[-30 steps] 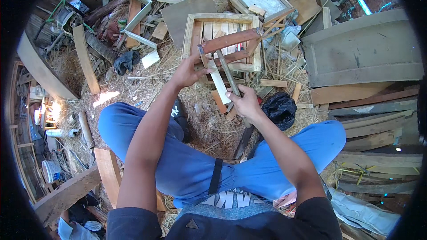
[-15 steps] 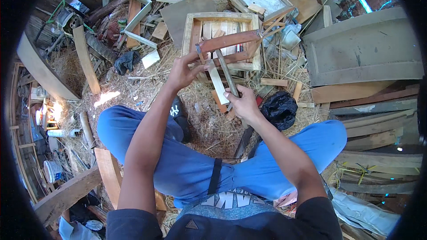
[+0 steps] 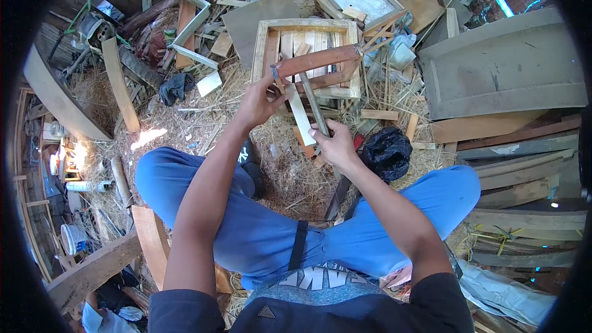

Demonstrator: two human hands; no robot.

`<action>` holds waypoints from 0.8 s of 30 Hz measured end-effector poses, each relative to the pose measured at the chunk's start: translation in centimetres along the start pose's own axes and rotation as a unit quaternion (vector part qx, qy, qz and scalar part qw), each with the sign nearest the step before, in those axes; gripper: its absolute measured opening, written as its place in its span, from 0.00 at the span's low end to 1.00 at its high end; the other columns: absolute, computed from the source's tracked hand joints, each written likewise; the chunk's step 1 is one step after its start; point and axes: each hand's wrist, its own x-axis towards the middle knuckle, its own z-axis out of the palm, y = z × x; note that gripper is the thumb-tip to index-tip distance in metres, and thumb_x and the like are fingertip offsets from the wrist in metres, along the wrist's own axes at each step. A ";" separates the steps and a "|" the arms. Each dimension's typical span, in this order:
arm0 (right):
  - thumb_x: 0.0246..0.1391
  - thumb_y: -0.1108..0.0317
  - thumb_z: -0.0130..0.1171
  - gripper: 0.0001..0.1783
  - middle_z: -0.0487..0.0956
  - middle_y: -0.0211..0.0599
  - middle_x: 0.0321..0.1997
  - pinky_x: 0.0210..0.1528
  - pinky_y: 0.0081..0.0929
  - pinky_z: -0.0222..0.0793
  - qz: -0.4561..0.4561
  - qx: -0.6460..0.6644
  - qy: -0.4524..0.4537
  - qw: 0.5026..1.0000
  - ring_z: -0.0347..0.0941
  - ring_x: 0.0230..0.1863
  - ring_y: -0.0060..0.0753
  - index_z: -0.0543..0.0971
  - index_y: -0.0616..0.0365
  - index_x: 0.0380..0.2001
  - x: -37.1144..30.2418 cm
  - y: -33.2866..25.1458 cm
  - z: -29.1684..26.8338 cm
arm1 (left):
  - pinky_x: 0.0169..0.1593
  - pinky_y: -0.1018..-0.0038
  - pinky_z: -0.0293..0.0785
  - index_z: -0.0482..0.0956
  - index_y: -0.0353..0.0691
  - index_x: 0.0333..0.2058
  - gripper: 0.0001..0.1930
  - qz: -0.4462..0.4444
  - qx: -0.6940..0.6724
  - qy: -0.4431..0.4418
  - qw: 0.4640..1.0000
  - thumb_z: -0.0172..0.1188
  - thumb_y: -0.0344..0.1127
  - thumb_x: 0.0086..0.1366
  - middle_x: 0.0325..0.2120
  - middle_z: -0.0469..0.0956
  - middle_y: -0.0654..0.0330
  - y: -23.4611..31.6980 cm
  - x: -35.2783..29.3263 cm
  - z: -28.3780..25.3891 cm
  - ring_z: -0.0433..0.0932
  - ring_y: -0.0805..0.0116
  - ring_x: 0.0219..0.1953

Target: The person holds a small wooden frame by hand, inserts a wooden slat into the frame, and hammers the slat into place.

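Ahead of my knees, my left hand [image 3: 259, 105] is closed at the near left corner of a small reddish-brown wooden frame [image 3: 317, 60]. Its fingers also come up to the upper end of a pale wooden strip [image 3: 300, 111]. My right hand [image 3: 336, 143] grips the lower end of that strip together with a grey-brown bar [image 3: 314, 102]. The bar slants upward beside the strip, and its top passes behind the frame's near side. Below the small frame lies a pale wooden box-like frame [image 3: 265, 43] with slats inside.
A black plastic bag [image 3: 387, 153] lies right of my right hand. Wood offcuts and straw cover the ground. A large grey panel [image 3: 499, 71] leans at the right above stacked boards [image 3: 524, 172]. A curved plank [image 3: 120, 83] stands at the left.
My left hand has turned slightly and come a little nearer. The small frame has tilted slightly with it. My right hand keeps its hold on the strip and bar.
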 end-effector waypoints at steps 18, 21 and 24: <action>0.58 0.67 0.67 0.13 0.83 0.34 0.30 0.38 0.26 0.70 0.013 0.047 -0.015 0.999 0.75 0.31 0.22 0.84 0.65 0.42 -0.3 -0.3 -0.1 | 0.47 0.67 0.85 0.80 0.33 0.39 0.11 0.019 0.024 -0.015 0.999 0.71 0.26 0.58 0.38 0.85 0.56 0.1 0.7 -0.5 0.86 0.62 0.42; 0.59 0.66 0.66 0.12 0.79 0.32 0.25 0.26 0.25 0.67 0.050 0.075 -0.034 0.995 0.72 0.22 0.21 0.83 0.64 0.40 -1.0 -1.2 -0.4 | 0.47 0.66 0.85 0.80 0.33 0.40 0.12 0.020 0.034 -0.022 0.999 0.71 0.26 0.58 0.37 0.85 0.55 0.4 0.6 -0.8 0.86 0.62 0.43; 0.61 0.62 0.65 0.13 0.74 0.29 0.20 0.16 0.25 0.59 0.086 0.109 -0.035 0.990 0.66 0.13 0.20 0.83 0.63 0.37 -1.7 -1.8 -0.4 | 0.47 0.66 0.84 0.80 0.33 0.41 0.13 0.021 0.046 -0.032 0.998 0.71 0.26 0.58 0.37 0.85 0.54 0.1 0.6 -0.9 0.87 0.62 0.42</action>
